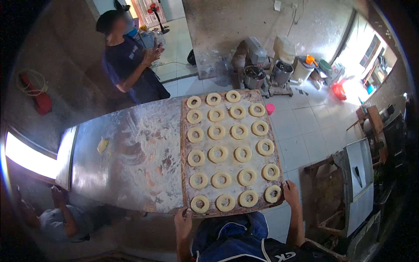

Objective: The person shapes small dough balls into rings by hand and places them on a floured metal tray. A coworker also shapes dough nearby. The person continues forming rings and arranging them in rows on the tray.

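A wide wooden board (230, 166) dusted with flour lies in front of me at the right end of a metal table (100, 174). Rows of pale dough rings (221, 179) cover it, each with a hole in its middle. At the board's near left corner, my left hand (183, 222) is closed on the edge, fingers curled around it. My right hand (290, 193) grips the near right corner, beside the last dough ring (273, 194). The undersides of both grips are hidden. The board appears to lie flat, its right side reaching out over the tiled floor.
Loose flour (152, 153) and a dough scrap (102, 145) lie on the table. A co-worker (126, 65) stands at its far side; another person (61, 218) is at lower left. Mixers (255, 52) stand by the back wall. A metal surface with a knife (358, 176) is at right.
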`<state>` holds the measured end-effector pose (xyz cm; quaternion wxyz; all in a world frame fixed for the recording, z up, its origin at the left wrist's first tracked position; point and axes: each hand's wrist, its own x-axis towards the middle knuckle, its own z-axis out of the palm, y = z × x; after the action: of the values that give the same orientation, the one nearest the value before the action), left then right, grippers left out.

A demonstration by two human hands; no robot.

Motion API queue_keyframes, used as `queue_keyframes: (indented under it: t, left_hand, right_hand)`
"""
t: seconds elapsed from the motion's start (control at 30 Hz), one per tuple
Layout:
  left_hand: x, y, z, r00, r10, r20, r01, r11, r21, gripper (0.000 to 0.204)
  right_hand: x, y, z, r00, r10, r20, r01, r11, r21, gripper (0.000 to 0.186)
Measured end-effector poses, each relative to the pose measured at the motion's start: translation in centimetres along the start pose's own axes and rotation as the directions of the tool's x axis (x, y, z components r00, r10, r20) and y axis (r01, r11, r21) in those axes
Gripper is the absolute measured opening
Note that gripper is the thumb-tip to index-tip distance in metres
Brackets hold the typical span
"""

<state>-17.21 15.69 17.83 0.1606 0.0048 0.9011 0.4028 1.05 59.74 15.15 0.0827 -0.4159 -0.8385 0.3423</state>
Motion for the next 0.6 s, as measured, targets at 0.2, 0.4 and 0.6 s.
queue_keyframes:
  t: [0.2,0.4,0.6]
  left_hand:
    - [-1.8,1.5,-0.3,0.988,0.124,-0.088,-0.128,0.991,-0.045,0.038]
    - [-1.5,0.4,-0.8,0.999,0.029,-0.013,-0.029,1.0,0.01,0.044]
    - [-2.5,1.1,0.2,0.999,-0.012,0.032,0.015,0.997,-0.08,0.051]
  right_hand:
    - [-0.9,0.1,-0.1,0.992,-0.124,-0.033,0.124,0.992,0.014,0.028]
    - [-0.8,1.0,0.6,0.997,0.058,0.043,-0.066,0.974,0.218,0.03]
    - [-1.0,1.8,0.6,0.997,0.038,0.07,-0.06,0.939,0.339,0.029]
